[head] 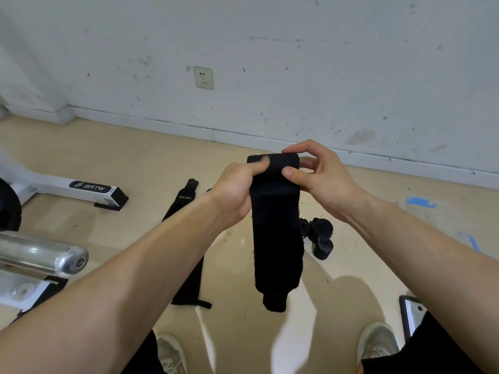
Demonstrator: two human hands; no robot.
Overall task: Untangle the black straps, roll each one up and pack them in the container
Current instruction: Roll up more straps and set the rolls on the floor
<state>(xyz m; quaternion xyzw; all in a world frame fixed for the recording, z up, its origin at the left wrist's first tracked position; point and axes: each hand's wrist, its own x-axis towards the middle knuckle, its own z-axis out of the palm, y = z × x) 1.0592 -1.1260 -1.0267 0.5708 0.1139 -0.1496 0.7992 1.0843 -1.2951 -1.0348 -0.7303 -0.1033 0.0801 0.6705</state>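
Fingers of the left hand (235, 184) and the right hand (321, 174) are curled round the top end of a black strap (275, 238), which is held up in front of the body. The strap's left edge is gripped by the left hand, with the thumb pressed on the folded-over top. The right edge is pinched between the right thumb and fingers. From this grip the strap hangs straight down over the tan floor (135, 157). A 2nd strap (181, 203), marked XUEYING, is laid flat on the floor to the left, partly hidden under the left forearm. A cluster of rolled straps (320, 236) is seen on the floor just right of the hanging strap. A white machine foot (81, 188) and a chrome bar (40, 255) are seen at the left. A wall socket (203, 77) is set in the scuffed wall behind. 2 pale shoes (376, 341) are seen at the bottom edge.
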